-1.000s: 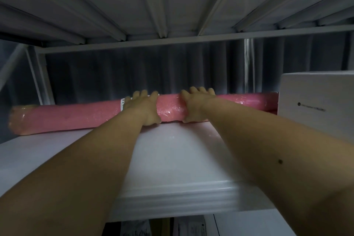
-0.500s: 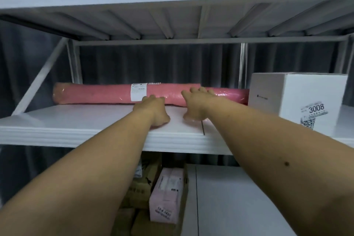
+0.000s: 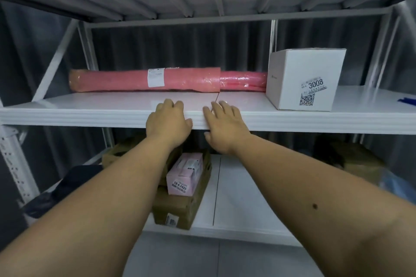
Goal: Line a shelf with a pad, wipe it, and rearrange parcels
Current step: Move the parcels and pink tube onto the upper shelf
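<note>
A long pink roll (image 3: pixel 144 80) lies along the back edge of the middle shelf (image 3: pixel 112 101), its right end running behind a white box (image 3: pixel 304 78) marked 3008 that stands toward the shelf's right end. Lying lengthwise against the back, the roll leaves the front strip of the shelf bare, probably so that it can be spread forward as a pad, though whether it is the pad or simply a parcel cannot be told.

Both hands are at the shelf's front edge, near its middle, holding nothing. The left hand (image 3: pixel 168 122) rests over the lip with fingers loosely bent on top; the right hand (image 3: pixel 225 127) lies beside it, fingers spread and nearly straight. Neither grip is closed on anything.

On the lower shelf (image 3: pixel 247 198), toward its left half, a small pink carton (image 3: pixel 184 174) sits on top of brown cardboard parcels (image 3: pixel 180 207), stacked out of the way, it seems, while the upper level is prepared. Lining and wiping look not yet done.
</note>
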